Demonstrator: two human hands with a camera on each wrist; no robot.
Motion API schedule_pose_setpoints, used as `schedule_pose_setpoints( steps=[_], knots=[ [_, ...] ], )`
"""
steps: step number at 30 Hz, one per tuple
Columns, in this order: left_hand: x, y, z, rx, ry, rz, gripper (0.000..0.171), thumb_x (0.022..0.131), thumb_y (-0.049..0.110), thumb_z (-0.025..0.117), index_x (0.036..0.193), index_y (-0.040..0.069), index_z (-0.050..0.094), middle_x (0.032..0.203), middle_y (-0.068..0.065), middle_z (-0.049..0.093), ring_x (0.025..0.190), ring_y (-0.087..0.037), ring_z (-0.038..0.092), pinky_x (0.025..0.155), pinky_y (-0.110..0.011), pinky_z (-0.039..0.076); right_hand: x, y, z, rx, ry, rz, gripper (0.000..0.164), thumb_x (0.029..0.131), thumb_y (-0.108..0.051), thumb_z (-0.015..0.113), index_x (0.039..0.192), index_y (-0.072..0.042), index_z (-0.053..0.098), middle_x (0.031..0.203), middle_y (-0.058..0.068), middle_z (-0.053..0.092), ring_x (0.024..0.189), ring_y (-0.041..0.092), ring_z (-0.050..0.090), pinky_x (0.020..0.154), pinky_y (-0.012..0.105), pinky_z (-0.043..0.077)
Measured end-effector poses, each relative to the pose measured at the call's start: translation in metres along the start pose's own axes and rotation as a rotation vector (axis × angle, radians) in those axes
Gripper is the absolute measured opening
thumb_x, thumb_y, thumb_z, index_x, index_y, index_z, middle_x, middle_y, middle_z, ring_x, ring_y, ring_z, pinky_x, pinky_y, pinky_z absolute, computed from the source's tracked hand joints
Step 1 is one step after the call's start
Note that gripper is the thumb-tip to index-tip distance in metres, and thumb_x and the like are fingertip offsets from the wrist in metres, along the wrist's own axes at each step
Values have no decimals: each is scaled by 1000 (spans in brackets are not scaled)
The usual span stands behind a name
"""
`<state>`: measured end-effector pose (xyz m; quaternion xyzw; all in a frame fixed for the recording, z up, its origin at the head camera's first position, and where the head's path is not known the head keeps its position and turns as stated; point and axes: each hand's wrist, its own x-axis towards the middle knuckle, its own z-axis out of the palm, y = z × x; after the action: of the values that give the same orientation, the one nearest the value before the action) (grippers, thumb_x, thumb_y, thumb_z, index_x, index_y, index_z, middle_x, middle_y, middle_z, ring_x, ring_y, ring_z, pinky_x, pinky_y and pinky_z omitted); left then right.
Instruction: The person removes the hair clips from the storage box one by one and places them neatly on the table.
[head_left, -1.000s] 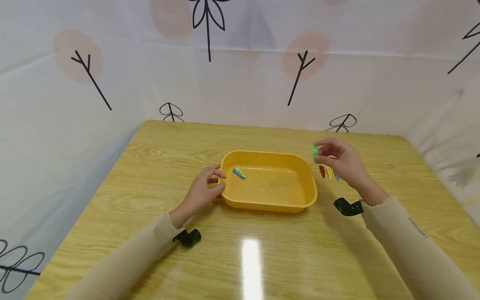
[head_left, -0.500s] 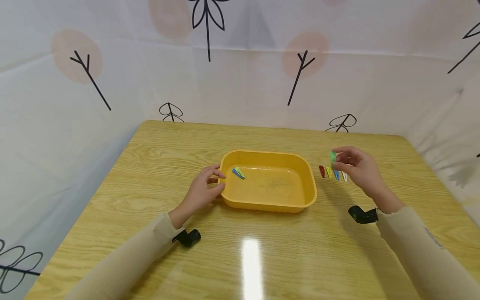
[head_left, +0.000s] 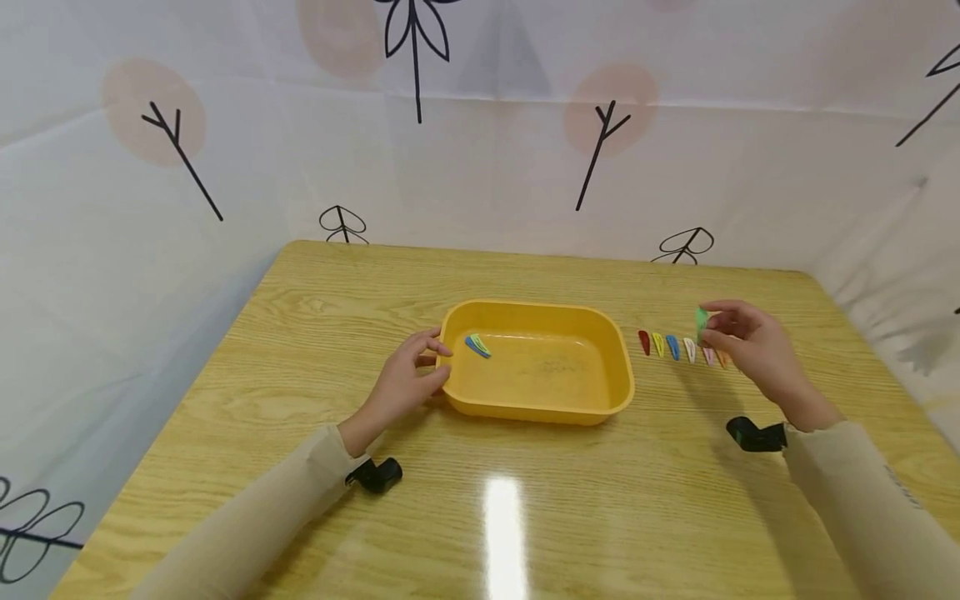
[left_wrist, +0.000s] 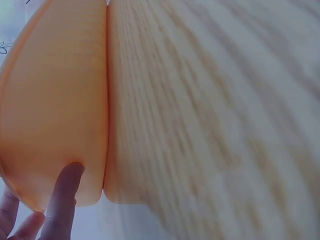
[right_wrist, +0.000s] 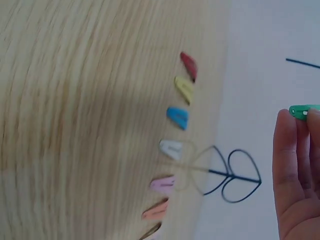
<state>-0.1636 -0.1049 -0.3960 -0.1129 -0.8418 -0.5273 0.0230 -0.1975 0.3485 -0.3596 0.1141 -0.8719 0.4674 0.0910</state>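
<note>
My right hand (head_left: 756, 350) pinches a green hair clip (head_left: 701, 321) between thumb and fingers, above a row of snap hair clips on the table. The row runs from a red hair clip (right_wrist: 188, 65) through a yellow one, a blue hair clip (right_wrist: 177, 117), a white one, a pink hair clip (right_wrist: 163, 184) and an orange one. Another clip is cut off at the bottom of the right wrist view. On the left, my left hand (head_left: 407, 371) grips the end of a yellow plastic tray (head_left: 536, 411), one digit pressed against its outer wall.
Inside the tray, at its left end, lie a blue hair clip (head_left: 476, 348) and a light green one, close together. The wooden table (head_left: 600, 500) extends around the tray. A patterned white cloth (head_left: 495, 167) hangs behind the table and at its sides.
My right hand has moved right along the row with the green hair clip, away from the tray, uncovering more clips. My left hand and the tray have stayed put.
</note>
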Motion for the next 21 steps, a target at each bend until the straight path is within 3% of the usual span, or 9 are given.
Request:
schedule_pose_setpoints(
  steps=[5,13,21],
  knots=[
    [0,-2,0,3,4,8,13,84,9,64,97,7,61,141,-10,41,102,-33,57,80,-37,53,-3,10,-8,-39,11,42,33,90,-7,60,123,-11,57,91,-10,55,78,-1,56,62,14,48],
    [0,-2,0,-24,-4,0,16,85,10,65,99,5,61,141,-11,40,104,-35,56,78,-39,53,-7,31,-23,26,-19,82,35,90,-12,61,125,-10,56,92,-8,55,81,-5,57,66,12,49],
    [0,0,1,-7,-2,-16,13,85,9,64,97,7,61,141,-7,40,103,-32,56,73,-33,54,-8,50,-37,57,-63,106,31,91,-7,59,119,-19,56,91,-9,55,77,-1,58,65,15,50]
  ],
)
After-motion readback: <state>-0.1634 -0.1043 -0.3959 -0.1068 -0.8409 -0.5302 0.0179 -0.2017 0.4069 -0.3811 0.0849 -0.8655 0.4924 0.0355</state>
